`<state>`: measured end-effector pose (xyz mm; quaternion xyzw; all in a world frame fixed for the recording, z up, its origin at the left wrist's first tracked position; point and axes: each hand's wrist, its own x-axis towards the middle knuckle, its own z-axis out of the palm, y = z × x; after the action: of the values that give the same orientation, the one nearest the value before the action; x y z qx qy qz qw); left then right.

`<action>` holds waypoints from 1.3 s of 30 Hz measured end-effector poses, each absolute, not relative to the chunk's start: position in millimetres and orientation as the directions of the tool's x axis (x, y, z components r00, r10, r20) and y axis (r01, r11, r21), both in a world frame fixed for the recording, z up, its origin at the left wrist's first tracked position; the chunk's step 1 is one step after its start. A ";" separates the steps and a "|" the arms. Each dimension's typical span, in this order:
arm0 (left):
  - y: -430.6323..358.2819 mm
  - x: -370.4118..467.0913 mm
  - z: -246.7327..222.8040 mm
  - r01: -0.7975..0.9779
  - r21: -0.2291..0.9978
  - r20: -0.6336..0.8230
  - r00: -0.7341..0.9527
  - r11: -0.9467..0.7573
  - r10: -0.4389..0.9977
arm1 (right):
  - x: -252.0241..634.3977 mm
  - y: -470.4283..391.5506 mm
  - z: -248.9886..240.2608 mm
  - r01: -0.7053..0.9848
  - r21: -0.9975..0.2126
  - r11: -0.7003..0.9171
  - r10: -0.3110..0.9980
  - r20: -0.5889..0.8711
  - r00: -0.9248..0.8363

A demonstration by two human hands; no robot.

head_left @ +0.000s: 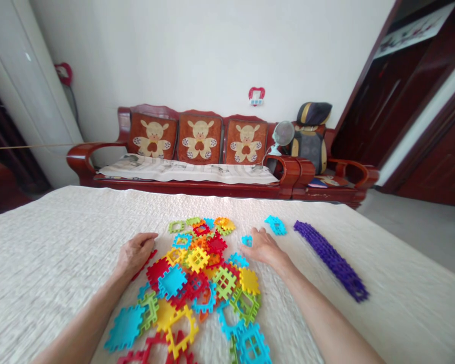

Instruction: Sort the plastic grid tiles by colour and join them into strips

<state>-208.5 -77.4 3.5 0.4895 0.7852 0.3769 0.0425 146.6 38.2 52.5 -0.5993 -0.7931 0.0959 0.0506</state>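
1. Right hand's grip: fingers partly curled at a small light-blue toothed plastic piece, right of the heap of multicoloured, square-edged plastic pieces; whether it is pinched, I cannot tell.
2. Left hand's grip: loosely curled, left of the heap, against a narrow red plastic piece; hold unclear.
3. Light-blue joined plastic pieces: right of the heap's far end.
4. Long purple plastic strip: well right of the heap.
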 end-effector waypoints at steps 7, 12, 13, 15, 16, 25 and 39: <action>-73.6 -217.5 -5.7 0.730 0.633 0.285 -0.528 0.257 0.800 | 161.4 58.3 48.0 0.919 -0.258 0.299 0.951 0.164 -0.264; -73.3 -219.1 -7.6 0.741 0.627 0.300 -0.514 0.240 0.803 | 197.3 78.1 34.3 0.927 -0.312 0.209 0.818 0.575 0.009; -73.4 -218.7 -7.3 0.742 0.625 0.301 -0.513 0.240 0.804 | 203.0 80.0 29.6 0.928 -0.326 0.180 0.804 0.592 0.052; -73.6 -218.1 -6.3 0.744 0.623 0.302 -0.515 0.243 0.802 | 211.3 81.8 21.5 0.929 -0.352 0.116 0.807 0.578 0.118; -73.7 -217.9 -5.9 0.744 0.622 0.303 -0.516 0.244 0.801 | 213.6 82.1 18.7 0.929 -0.359 0.087 0.818 0.558 0.139; -73.4 -220.8 -6.9 0.741 0.629 0.304 -0.514 0.236 0.802 | 214.4 82.2 20.1 0.940 -0.338 -0.040 0.885 0.425 0.190; -76.0 -212.4 -0.7 0.706 0.661 0.282 -0.546 0.253 0.789 | 211.6 79.8 16.7 0.938 -0.345 0.034 0.856 0.495 0.151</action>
<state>-212.4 -76.0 -0.7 0.4734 0.7897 0.3866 0.0535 211.6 79.8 16.7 -0.6917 -0.6482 -0.0659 0.3114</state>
